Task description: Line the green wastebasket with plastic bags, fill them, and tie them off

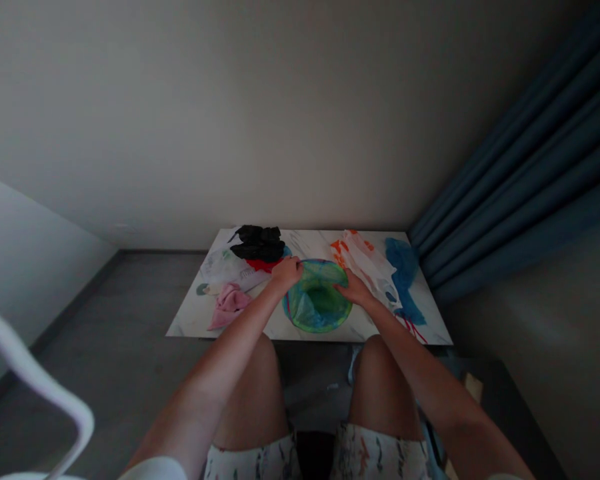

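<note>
Above the front middle of the white table (270, 323) is a round, see-through green and blue bag (319, 310), its rim spread into a wide ring. My left hand (287, 269) is closed on the rim at the upper left. At the upper right my right hand (355, 288) pinches the rim, thumb toward the inside. Just behind my left hand lie a bundled black bag (258, 243) and a bit of red cloth (263, 265). Beyond my right hand is a white plastic bag with orange print (364, 259).
A pink cloth (229, 304) and a clear plastic bag (222, 268) lie on the table's left side. Blue material (405, 273) with red strings (414, 329) is at the right. A wall stands behind the table, and a blue curtain (525, 167) hangs to the right.
</note>
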`<move>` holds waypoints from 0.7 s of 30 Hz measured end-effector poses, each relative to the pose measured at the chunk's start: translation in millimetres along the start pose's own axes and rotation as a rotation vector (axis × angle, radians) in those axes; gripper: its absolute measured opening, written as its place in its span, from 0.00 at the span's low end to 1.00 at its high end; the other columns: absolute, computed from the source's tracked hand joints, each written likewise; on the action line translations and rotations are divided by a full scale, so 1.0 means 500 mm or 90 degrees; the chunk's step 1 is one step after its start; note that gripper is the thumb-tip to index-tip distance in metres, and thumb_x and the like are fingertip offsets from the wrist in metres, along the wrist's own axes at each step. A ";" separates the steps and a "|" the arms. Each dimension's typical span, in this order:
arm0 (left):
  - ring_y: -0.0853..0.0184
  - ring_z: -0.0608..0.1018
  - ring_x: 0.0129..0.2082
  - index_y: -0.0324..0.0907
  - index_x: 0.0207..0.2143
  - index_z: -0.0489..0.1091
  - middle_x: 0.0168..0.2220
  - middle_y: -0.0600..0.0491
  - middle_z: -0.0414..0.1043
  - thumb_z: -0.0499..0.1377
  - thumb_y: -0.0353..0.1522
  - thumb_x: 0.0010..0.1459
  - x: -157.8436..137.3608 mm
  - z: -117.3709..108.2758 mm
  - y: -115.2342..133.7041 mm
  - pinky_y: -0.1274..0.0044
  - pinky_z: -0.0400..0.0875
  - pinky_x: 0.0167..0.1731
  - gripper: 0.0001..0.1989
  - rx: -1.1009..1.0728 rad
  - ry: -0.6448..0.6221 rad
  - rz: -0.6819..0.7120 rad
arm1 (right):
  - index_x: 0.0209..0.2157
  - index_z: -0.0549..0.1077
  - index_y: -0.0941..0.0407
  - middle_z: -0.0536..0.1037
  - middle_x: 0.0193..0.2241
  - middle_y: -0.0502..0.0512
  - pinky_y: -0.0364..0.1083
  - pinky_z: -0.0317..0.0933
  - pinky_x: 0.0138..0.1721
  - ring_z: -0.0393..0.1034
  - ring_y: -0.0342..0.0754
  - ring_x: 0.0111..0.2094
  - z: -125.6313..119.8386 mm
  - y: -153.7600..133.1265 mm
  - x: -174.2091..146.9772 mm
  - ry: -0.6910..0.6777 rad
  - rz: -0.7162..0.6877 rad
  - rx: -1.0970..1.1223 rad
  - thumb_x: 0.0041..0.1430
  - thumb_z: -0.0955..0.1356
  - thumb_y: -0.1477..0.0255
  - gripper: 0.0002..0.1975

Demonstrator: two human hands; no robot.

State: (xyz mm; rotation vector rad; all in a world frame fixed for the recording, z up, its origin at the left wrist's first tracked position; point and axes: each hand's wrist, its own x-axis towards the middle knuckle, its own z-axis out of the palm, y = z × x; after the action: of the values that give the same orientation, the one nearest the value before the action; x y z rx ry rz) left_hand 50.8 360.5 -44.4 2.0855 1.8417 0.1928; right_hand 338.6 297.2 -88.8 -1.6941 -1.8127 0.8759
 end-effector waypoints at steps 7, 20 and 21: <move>0.54 0.85 0.56 0.45 0.59 0.81 0.57 0.44 0.85 0.54 0.34 0.77 0.008 0.030 -0.041 0.68 0.76 0.57 0.18 -0.089 -0.047 0.084 | 0.60 0.76 0.55 0.85 0.57 0.64 0.52 0.73 0.57 0.82 0.60 0.57 0.004 -0.009 -0.008 -0.031 0.037 0.005 0.68 0.77 0.63 0.23; 0.60 0.85 0.36 0.43 0.52 0.76 0.49 0.45 0.83 0.64 0.50 0.68 -0.209 0.055 -0.169 0.69 0.81 0.38 0.22 -0.362 0.093 -0.037 | 0.63 0.68 0.56 0.78 0.55 0.67 0.54 0.79 0.41 0.81 0.54 0.38 0.058 0.044 -0.214 0.198 0.168 0.203 0.55 0.78 0.43 0.45; 0.61 0.85 0.32 0.44 0.48 0.76 0.44 0.47 0.83 0.64 0.51 0.67 -0.235 0.058 -0.171 0.70 0.80 0.35 0.21 -0.375 0.060 -0.061 | 0.58 0.70 0.55 0.80 0.50 0.63 0.53 0.78 0.38 0.81 0.54 0.35 0.068 0.044 -0.243 0.179 0.192 0.224 0.55 0.78 0.42 0.41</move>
State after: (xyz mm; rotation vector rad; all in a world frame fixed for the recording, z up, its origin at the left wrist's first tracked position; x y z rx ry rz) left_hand -36.6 248.4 -85.7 1.5968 1.6644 0.7224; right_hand 339.9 172.9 -119.9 -1.7748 -1.1620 0.9559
